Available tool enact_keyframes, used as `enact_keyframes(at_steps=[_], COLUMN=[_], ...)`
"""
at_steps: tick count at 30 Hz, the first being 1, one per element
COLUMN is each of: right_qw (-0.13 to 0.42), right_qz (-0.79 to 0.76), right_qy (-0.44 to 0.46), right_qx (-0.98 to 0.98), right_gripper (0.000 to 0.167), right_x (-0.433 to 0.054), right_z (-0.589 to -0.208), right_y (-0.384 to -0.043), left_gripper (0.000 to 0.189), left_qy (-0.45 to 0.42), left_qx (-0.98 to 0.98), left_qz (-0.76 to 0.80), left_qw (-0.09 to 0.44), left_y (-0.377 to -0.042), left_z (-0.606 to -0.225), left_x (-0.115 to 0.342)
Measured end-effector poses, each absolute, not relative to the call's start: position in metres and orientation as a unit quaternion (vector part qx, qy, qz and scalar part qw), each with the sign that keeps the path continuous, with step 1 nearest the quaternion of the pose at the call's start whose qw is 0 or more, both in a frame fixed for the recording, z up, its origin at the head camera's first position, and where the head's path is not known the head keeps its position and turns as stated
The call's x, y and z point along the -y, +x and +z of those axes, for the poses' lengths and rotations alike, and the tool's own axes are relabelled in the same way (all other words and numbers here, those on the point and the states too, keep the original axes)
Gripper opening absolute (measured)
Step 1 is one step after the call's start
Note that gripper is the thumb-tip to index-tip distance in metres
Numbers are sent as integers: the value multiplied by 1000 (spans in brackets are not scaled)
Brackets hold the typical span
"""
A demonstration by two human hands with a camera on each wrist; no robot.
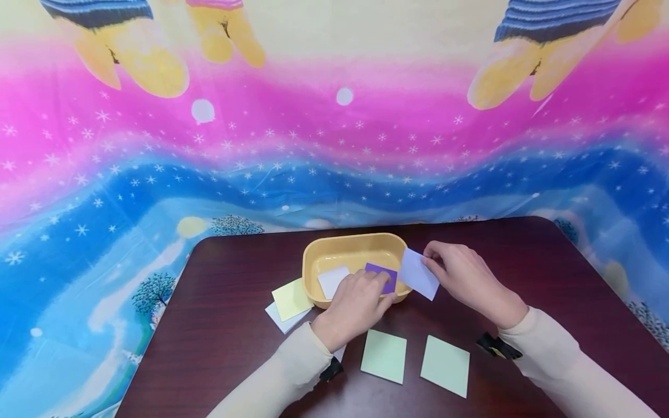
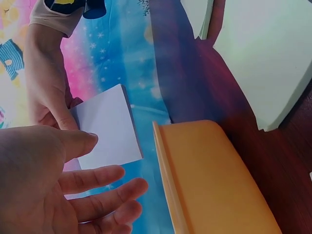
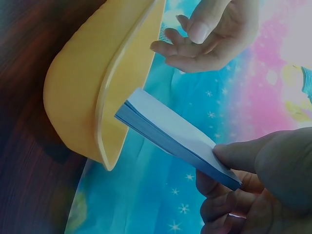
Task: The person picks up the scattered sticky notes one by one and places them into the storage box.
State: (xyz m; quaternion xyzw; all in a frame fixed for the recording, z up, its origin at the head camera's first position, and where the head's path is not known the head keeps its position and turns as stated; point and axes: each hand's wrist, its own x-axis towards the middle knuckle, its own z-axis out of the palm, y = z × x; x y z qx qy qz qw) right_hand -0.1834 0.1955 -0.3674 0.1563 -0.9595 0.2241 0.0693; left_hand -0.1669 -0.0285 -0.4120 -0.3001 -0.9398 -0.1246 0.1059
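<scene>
My right hand pinches a pale lavender sticky-note pad by its edge, at the right end of a yellow plastic tub. Seen edge-on in the right wrist view, the pad is a thick stack between thumb and fingers. My left hand hovers over the tub's front rim with loosely bent fingers and holds nothing, as the left wrist view shows. Inside the tub lie a white pad and a purple pad, the latter partly hidden by the left fingers.
Two pale green pads lie on the dark wooden table in front of the tub. At its left, a yellow pad overlaps a pale one. Another pale piece shows under the left wrist. A printed cloth hangs behind.
</scene>
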Motion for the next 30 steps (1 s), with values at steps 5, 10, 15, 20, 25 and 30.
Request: enact_keyframes(at_steps=[5,10,15,20,25,30], right_qw=[70,73,66,58,57,60], right_qz=[230,237,246,252,258,264], right_qy=[158,164,167,169,172,174], right_qx=[958,955,953,951,949,947], right_gripper=[6,5,6,6,8,9], right_x=[-192,-185,-178,-173,-170,-168], right_z=[-368,-367,-368,-370,-373,-377], right_y=[-184,-185,-187,-189,-194,-201], left_gripper=[26,28,31,31,30,29], left_qy=[-295,-292,-284,-278,-274,-272], left_qx=[942,942,946,948,947,947], left_qz=[-124,-123,-118,-121,-130,-136], left_qw=[107,109,104,102,101,103], left_y=[-167,-169,-170,-172,-175,-177], left_z=[-412,-413,-413,-413,-413,-413], left_x=[31,32,34,38,43,46])
